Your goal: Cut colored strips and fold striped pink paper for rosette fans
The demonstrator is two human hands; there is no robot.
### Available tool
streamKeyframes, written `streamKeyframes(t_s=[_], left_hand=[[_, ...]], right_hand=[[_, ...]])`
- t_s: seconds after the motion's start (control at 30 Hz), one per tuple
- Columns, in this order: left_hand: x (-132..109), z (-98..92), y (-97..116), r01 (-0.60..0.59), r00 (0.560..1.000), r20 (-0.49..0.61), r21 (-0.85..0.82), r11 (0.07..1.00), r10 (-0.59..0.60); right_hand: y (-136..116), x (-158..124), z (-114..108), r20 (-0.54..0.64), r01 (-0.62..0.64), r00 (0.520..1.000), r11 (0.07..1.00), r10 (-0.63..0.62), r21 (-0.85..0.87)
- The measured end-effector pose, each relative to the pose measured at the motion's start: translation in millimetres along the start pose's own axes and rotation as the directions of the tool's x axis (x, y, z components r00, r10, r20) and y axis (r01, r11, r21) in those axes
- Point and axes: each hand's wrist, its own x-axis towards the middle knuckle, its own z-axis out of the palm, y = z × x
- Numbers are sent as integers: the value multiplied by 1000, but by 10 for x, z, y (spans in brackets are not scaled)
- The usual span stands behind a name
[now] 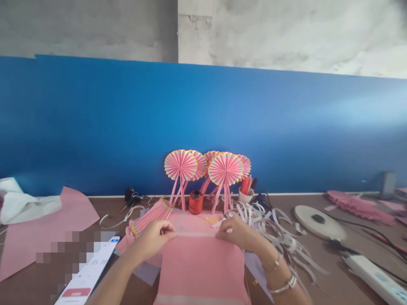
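A pink paper sheet [203,267] lies before me, with a pale strip [196,234] along its far edge and another along its near edge. At the left end of that far edge, my left hand [155,237] is closed, thumb and fingertips pinching the paper. My right hand [237,233] pinches the same edge farther right, a bracelet on its wrist. Whether the fingers also grip the strip itself, I cannot tell. Just beyond stand several pink pleated paper fans [226,168] with rainbow rims and pink sticks. A folded pleated pink strip [152,218] rests left of them.
A red round container [196,202] stands by the fans. Curled white strips [286,241] heap at right, near a white round disc [319,222] and a power strip [375,277] with cables. A phone [92,271] and a pink sheet [41,241] lie left. A blue partition [203,110] rises behind.
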Motion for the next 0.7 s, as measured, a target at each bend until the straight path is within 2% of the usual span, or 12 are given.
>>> streamKeyframes(t_s=[0.1,0.2,0.27,0.33,0.37,0.43,0.5,0.6,0.7], left_hand=[[34,-66,-77,44,999,27,-8,999,-44],[86,18,-146,34,998,46,-33,999,-32],[103,124,-163,14,999,50,-73,997,-11],[97,235,-140,6,998,60,-132,991,2],[88,285,-117,8,998,61,-161,987,2],[66,363,-63,25,998,57,-210,977,-13],[52,407,-27,43,998,50,-257,966,-31],[54,419,-34,85,996,53,-373,924,-70],[64,417,-63,138,990,65,-525,840,-123]], right_hand=[[257,-73,-188,30,-110,993,990,114,-88],[385,-84,-275,-144,-331,943,886,299,-325],[325,-50,-235,-256,-384,918,844,304,-375],[149,0,-103,-302,-291,933,904,196,-313],[35,24,-7,-285,-222,948,939,145,-263],[-188,64,210,-192,-48,981,984,15,-171],[-336,88,405,-91,41,994,993,-52,-113],[-362,103,542,-35,45,998,991,-50,-124],[-264,104,505,-68,-14,998,992,6,-125]])
